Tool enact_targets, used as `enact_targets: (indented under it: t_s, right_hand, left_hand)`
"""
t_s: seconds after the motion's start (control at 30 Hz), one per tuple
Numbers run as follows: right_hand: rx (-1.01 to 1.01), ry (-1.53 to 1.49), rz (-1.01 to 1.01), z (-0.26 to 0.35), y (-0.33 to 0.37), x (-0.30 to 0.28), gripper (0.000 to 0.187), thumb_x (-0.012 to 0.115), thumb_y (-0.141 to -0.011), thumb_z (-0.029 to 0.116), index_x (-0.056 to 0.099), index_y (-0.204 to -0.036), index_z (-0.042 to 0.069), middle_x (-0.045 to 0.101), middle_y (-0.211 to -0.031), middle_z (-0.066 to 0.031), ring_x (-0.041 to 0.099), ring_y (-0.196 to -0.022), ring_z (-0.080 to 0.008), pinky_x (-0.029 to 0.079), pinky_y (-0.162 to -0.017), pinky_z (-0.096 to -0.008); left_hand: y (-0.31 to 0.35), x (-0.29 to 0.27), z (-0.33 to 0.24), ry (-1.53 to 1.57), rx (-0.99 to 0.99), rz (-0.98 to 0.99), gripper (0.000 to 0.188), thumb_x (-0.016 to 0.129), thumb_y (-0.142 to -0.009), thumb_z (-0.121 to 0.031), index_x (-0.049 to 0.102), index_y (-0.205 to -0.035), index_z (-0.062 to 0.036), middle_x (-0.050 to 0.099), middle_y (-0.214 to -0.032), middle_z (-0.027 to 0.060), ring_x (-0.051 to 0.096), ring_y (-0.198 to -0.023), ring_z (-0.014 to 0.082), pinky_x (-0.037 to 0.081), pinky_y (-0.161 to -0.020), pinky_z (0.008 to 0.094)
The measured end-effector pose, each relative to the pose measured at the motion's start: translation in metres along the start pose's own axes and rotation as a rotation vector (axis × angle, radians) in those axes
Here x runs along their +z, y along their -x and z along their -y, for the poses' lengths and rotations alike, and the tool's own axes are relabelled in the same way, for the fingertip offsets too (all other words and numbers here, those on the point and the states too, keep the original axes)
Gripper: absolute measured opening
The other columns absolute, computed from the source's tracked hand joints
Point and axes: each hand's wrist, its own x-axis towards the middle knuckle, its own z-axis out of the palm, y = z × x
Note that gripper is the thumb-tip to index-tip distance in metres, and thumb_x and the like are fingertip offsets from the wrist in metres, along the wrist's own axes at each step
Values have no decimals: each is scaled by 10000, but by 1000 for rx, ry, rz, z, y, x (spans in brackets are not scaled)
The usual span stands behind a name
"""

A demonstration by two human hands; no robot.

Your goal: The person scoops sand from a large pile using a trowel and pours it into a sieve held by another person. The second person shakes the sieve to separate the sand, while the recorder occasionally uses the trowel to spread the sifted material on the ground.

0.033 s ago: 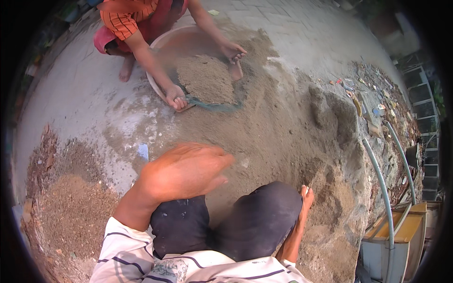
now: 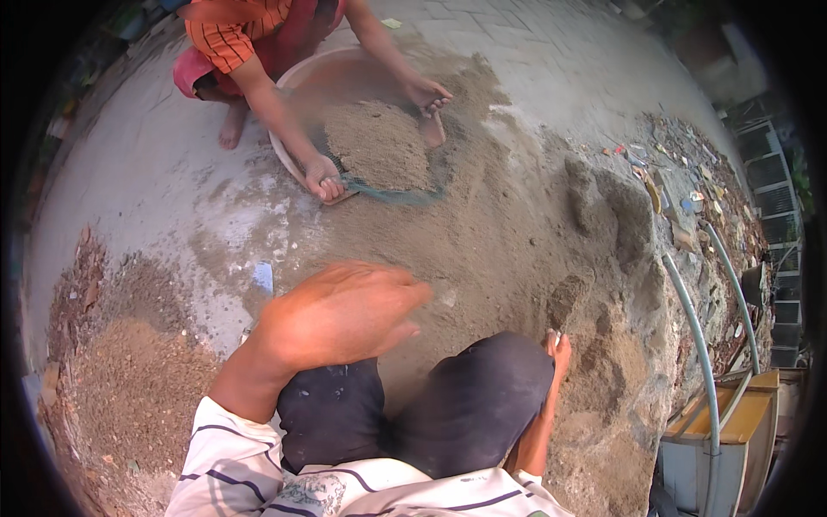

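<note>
Sand [image 2: 508, 241] spreads over the ground ahead of you, up to a basin [image 2: 323, 82] and the sand-heaped sieve [image 2: 401, 196] that a co-worker [image 2: 228, 43] grips. Your left hand [image 2: 345, 310] hangs beyond your left knee [image 2: 332, 418], fingers together, and your right hand [image 2: 559, 355] sits beside your right knee [image 2: 495, 388]; I cannot tell whether either holds anything.
</note>
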Motion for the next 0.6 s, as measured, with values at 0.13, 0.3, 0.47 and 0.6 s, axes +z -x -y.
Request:
enact_targets:
  t_s: [0.13,0.3,0.47,0.6]
  right_hand:
    - [17,-297,316,127,-19,80,233,552,-951,237,511,-892,16,577,-735,-101,576,-577,-205,463,-512,-357]
    - [-440,190,280,224,-73,142,397,510,-954,322,538,-1054,-60,641,-926,-300,630,-844,-471,485,-756,-533]
    - [-290,-125,271,172,-62,109,330,526,-975,296,516,-981,-34,626,-803,-183,642,-667,-303,506,-598,-424]
    - [144,-428,357,48,16,45,282,521,-994,317,553,-960,38,568,-698,-41,502,-558,-118,402,-531,-293]
  left_hand:
    - [6,-5,-5,12,-64,59,322,643,-891,-246,597,-1132,-38,651,-1022,164,623,-1014,375,498,-848,471]
    - [-10,0,2,-15,-58,32,393,615,-925,-306,593,-1235,-66,646,-1106,136,612,-1034,360,498,-845,446]
    - [-9,-3,-2,-54,-125,60,402,628,-912,-303,582,-1232,-64,643,-1120,136,612,-1033,362,497,-842,443]
    - [-11,-2,-3,-53,-134,89,406,631,-907,-305,574,-1234,-71,641,-1128,133,614,-1029,358,494,-844,445]
